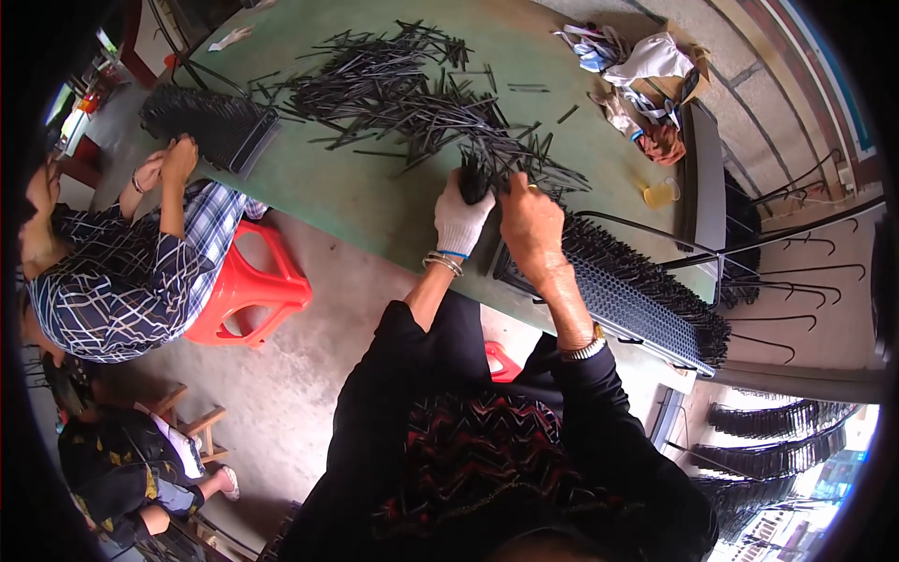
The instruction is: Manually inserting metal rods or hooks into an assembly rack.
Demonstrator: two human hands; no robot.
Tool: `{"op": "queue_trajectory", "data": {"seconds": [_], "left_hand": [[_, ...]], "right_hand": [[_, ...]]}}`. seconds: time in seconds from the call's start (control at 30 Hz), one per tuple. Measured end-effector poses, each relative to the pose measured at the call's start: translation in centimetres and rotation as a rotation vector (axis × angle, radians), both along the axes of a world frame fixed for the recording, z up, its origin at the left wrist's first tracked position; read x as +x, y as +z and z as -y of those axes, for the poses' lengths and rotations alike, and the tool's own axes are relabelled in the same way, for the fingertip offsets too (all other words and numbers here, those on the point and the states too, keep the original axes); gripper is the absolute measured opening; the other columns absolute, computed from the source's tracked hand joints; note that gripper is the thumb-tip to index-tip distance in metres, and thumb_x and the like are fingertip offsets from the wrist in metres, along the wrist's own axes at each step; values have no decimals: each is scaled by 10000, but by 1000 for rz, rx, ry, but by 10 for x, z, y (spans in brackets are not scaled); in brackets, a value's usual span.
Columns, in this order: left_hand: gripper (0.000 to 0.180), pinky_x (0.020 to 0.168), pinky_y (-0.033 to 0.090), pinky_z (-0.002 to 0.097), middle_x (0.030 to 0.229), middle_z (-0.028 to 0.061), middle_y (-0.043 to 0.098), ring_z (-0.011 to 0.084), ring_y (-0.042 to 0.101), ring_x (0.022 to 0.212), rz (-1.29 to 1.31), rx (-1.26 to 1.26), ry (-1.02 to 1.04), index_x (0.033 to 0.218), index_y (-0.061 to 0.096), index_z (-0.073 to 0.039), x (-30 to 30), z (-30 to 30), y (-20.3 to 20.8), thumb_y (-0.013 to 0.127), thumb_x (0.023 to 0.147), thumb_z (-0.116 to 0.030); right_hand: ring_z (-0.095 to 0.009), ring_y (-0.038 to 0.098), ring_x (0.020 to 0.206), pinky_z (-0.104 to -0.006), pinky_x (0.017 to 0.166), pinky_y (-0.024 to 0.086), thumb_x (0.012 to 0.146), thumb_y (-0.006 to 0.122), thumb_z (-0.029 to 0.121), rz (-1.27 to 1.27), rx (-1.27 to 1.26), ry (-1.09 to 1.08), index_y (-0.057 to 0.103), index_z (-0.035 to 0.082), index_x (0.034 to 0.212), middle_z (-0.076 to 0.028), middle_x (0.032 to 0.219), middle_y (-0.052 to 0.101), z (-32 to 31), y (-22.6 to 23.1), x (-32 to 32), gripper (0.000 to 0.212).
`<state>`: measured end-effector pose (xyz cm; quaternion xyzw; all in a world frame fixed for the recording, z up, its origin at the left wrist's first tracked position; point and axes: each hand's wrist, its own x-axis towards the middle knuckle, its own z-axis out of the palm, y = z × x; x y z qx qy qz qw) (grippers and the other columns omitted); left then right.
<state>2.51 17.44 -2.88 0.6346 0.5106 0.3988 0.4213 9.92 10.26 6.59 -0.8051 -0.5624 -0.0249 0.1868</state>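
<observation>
My left hand (463, 223), in a white knitted glove, is closed around a bundle of thin black strips (477, 176) at the table's near edge. My bare right hand (532, 229) is right beside it, its fingers bent together close to the bundle. What those fingers hold, if anything, is hidden. Beyond both hands spreads a loose heap of black strips (393, 89) on the green table (328, 192). By my right forearm lies a long rack (637, 298) with a face of small holes and dense rows of black pieces along its far side.
To the left, another person's hands (173, 161) are at a second dark rack (211, 126), near a red plastic stool (251, 286). A cup of yellow liquid (661, 193) and a box of cloths (655, 66) stand at the right. Wire hooks (796, 281) jut out beyond.
</observation>
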Motion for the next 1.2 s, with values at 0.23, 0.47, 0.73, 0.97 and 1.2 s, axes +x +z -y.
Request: {"op": "queue_trajectory", "data": {"seconds": [0.23,0.47,0.73,0.97,1.2], "left_hand": [[462,762,516,299,919,81,683,147,650,804,373,84,26,1126,568,-5,-2,-2,-6,770,735,-142],[360,647,504,296,815,29,667,123,608,692,286,60,16,1028,604,8,-1,-8,-15,767,734,-122],[147,730,564,388,937,124,688,244,663,776,1170,-824,-152,948,633,-37,-12,-28,-11,650,838,-135],[206,778,572,472,1058,173,675,301,673,895,1324,-997,-359,1059,594,-63,-12,-7,-1,540,924,-209],[147,753,569,475,917,147,664,310,661,819,1354,-988,-365,1005,603,-77,-27,20,10,566,914,-186]], "right_hand": [[-110,583,601,-239,525,483,916,533,-21,-1055,340,78,524,35,1213,-46,688,580,47,69,22,303],[-229,702,806,-312,791,550,953,580,127,-1123,353,104,600,-79,1099,-184,915,697,97,80,30,253],[-84,595,664,-211,701,470,969,583,187,-879,498,43,673,-17,1069,-41,827,660,111,59,40,245],[-108,648,713,-217,671,513,967,569,96,-810,656,31,642,-21,1054,-45,899,665,86,16,37,162],[-95,641,700,-239,664,518,930,584,33,-576,572,2,637,1,1008,-62,854,665,79,3,35,99]]}}
